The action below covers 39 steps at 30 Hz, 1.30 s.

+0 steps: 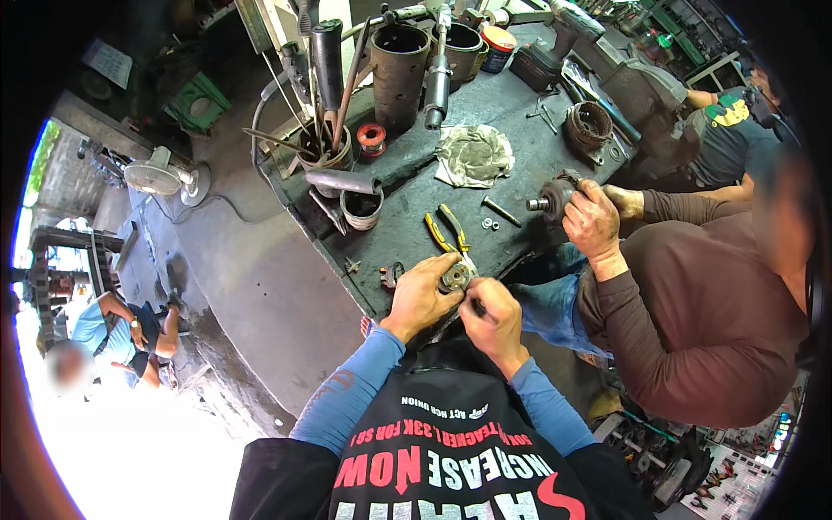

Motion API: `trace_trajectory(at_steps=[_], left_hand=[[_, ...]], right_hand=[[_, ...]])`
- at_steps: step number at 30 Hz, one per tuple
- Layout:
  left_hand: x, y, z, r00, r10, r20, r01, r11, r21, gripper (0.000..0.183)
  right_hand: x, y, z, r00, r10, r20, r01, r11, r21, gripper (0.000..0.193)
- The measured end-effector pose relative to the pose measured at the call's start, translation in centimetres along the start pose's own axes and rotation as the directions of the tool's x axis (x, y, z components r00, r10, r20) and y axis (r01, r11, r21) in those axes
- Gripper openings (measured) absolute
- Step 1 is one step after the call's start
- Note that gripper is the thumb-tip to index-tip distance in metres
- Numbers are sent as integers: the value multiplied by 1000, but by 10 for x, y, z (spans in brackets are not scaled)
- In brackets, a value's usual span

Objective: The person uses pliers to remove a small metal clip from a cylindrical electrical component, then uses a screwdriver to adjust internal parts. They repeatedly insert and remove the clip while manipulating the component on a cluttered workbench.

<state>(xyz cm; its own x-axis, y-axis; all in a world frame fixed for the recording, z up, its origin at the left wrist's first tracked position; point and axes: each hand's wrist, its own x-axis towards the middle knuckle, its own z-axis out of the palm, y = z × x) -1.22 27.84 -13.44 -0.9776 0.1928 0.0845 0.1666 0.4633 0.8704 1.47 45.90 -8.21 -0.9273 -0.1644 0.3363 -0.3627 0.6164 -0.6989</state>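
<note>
My left hand [420, 295] is closed around a small round metal part [455, 276] with holes in its face, held at the near edge of the bench. Close against it, my right hand [494, 319] has its fingers pinched together; a bit of something dark shows at the fingertips, too small to name. Just beyond the part lie pliers [451, 228] with yellow and black handles. A bolt [501, 211] and a few small washers or nuts [489, 224] are to their right. Left of my hand sits a small dark metal piece [391, 275].
A crumpled rag [474, 156] lies mid-bench. Tool-filled cans [326, 147], a solder spool [372, 139] and a cordless drill [555, 48] stand farther back. At the right, a co-worker in a brown sleeve holds a cylindrical metal part [552, 201]. A fan [152, 178] is at far left.
</note>
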Motion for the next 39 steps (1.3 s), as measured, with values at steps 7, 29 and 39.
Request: trace_trajectory(at_steps=[7,29,39], left_hand=[[1,-1,0,1000,13,-15,-12,1000,7,65],[7,1,2,1000,2,-22,-1,1000,29,66],[4,-2,2,1000,21,-16,-21,1000,1,67]], right_hand=[[-3,1,1,1000,-5,-5,6,999,33,18],[19,2,-6,983,181,5,-181,983,21,16],[16,-2,-3,997,81,-7,-81,996,48,14]])
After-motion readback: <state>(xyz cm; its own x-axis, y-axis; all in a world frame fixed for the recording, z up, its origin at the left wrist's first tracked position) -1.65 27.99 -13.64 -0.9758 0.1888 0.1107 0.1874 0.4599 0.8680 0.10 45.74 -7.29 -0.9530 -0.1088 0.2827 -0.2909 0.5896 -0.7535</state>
